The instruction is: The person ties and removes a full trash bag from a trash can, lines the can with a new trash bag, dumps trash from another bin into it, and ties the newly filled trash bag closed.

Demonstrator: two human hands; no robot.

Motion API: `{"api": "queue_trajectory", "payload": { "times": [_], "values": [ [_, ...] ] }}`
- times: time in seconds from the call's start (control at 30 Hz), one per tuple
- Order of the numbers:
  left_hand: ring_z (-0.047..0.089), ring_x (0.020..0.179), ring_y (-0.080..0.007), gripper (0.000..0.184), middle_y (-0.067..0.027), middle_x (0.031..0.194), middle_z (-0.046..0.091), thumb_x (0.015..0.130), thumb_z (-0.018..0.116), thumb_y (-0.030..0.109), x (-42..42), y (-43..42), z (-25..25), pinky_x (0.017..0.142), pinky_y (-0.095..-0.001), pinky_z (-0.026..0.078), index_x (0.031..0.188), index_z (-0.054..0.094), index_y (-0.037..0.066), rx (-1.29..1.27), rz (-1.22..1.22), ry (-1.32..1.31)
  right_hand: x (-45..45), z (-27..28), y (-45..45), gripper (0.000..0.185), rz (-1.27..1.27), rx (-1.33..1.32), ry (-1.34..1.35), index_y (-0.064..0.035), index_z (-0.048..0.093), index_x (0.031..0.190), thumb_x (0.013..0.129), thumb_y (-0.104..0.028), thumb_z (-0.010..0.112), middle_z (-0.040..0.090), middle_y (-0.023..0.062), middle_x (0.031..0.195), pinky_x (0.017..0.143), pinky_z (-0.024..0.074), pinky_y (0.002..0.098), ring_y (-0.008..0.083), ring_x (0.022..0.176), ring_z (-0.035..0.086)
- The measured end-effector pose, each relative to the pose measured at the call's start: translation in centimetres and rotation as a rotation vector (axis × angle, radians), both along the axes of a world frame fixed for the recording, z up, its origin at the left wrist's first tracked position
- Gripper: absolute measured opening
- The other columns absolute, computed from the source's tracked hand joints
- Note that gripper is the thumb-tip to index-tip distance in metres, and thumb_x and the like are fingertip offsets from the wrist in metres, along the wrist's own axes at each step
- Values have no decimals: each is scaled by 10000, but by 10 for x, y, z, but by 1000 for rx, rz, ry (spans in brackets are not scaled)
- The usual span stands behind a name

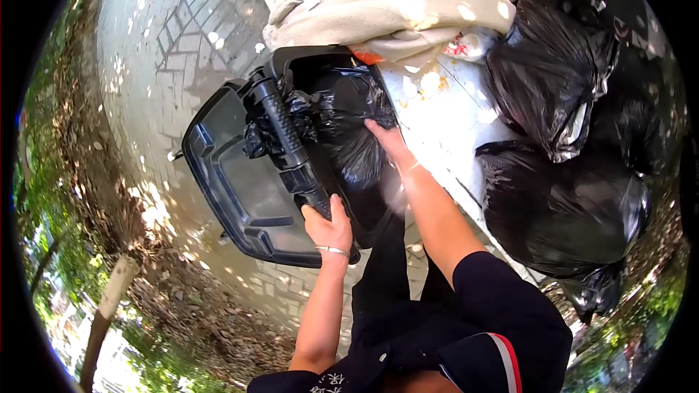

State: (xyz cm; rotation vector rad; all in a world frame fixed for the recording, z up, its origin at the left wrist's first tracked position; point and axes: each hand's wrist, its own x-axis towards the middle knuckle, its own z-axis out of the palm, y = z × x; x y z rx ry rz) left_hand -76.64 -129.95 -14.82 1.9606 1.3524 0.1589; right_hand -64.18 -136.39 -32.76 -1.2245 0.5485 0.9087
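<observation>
A black wheeled trash bin stands in front of me, with its lid hanging back to the left. My left hand is closed around the near end of the bin's ribbed handle bar. Inside the bin is a shiny black garbage bag, part of which bunches up beside the bar. At the bin's right edge, my right hand grips the rim, its thumb side against the bag; its other fingers are mostly hidden.
Several full black garbage bags are piled on the right. A beige blanket-like cloth lies at the back, next to a pale flat surface. Paving, dry leaves and a tree trunk are on the left.
</observation>
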Motion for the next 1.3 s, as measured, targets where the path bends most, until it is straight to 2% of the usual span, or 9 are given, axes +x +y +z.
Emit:
{"api": "queue_trajectory", "payload": {
  "times": [0.1,0.17,0.3,0.53,0.6,0.77,1.07,1.13,1.3],
  "values": [
    [519,557,-285,282,-151,617,509,704,593,178,-8,-5,-4,521,-357,404,717,392,-19,-46,31,-16,11,41,-7,522,43,-83,-243,1,453,1078,663,-227,671,526,83,995,792,389,281,174,900,492],
    [496,556,-342,298,-181,618,495,699,598,190,-3,-2,-4,519,-385,392,729,388,-20,-3,-8,32,-11,-38,-8,529,-52,22,-96,-5,433,1095,679,-241,657,516,97,1011,784,401,301,193,893,495],
    [464,556,-388,326,-203,602,472,690,609,202,-4,-2,-4,510,-407,374,721,374,-22,55,-40,39,-7,-33,-7,524,-35,92,130,-3,440,1080,667,-233,667,523,105,1000,772,420,316,204,869,510],
    [505,585,-386,350,-205,616,508,654,650,212,7,-4,4,520,-405,399,725,398,-20,241,-19,292,-5,-21,-16,297,315,-24,-65,17,545,885,625,-70,659,562,56,846,672,421,276,144,742,507],
    [514,561,-349,286,-192,624,519,652,624,159,7,-2,2,524,-386,404,754,429,-23,-145,241,178,-5,-17,-23,241,295,37,-66,37,539,822,621,-50,639,568,56,753,592,424,273,126,658,508],
    [522,599,-369,187,-200,636,531,660,573,152,16,-6,-1,552,-390,415,713,487,-5,421,106,426,3,0,-43,304,413,70,-91,42,523,903,632,-44,631,575,91,848,689,417,275,162,763,527],
    [537,607,-348,189,-176,639,549,661,566,163,16,-4,-2,556,-380,417,736,509,0,445,187,510,10,13,-79,306,400,42,107,38,509,887,616,-31,633,563,85,827,675,413,274,155,739,517],
    [549,586,-308,188,-161,625,553,663,567,163,20,-6,1,555,-362,421,733,512,-2,405,207,502,8,4,-86,399,483,95,-261,82,451,913,619,-108,643,578,161,792,686,433,309,262,754,564],
    [546,564,-298,174,-155,611,552,665,568,146,22,-8,0,546,-352,421,741,521,-3,410,235,466,-6,-4,-108,466,589,-17,-119,73,407,918,612,-162,668,550,178,870,747,404,299,250,854,531]
  ]
}}
